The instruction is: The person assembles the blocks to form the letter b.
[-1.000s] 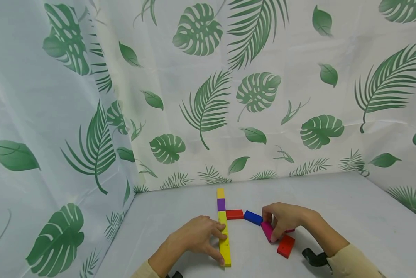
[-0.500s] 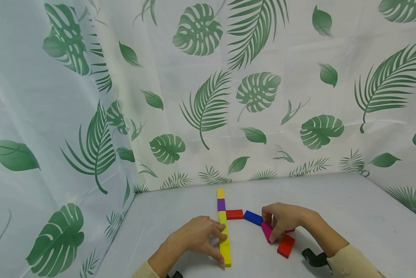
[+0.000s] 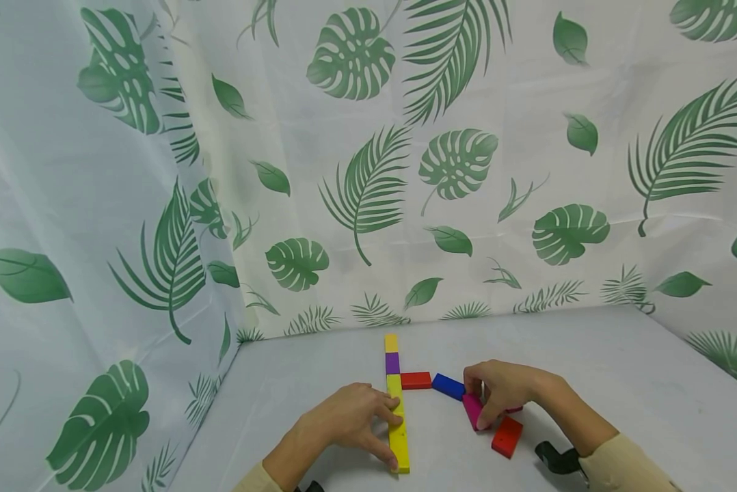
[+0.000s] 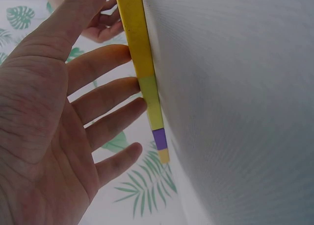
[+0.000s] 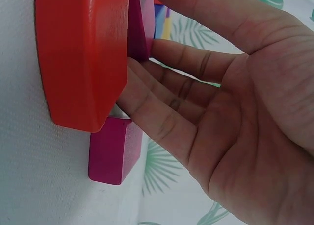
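On the white tabletop my left hand (image 3: pixel 357 413) touches a straight row of flat blocks. Its thumb is at the near end of the yellow block (image 3: pixel 399 451), and its outstretched fingers lie along the row. Farther up come a lighter yellow block (image 4: pixel 150 102), a purple block (image 3: pixel 392 363) and another yellow block (image 3: pixel 391 343). My right hand (image 3: pixel 513 384) pinches a magenta block (image 3: pixel 472 408) between thumb and fingers, at the end of a blue block (image 3: pixel 448 386). A red block (image 3: pixel 416 380) joins the row's right side, just left of the blue one.
An orange-red block (image 3: pixel 507 437) lies just in front of my right hand. A second magenta block (image 5: pixel 107 154), mostly hidden by that hand in the head view, lies beside it. Leaf-patterned cloth (image 3: pixel 368 287) walls the table's back and sides.
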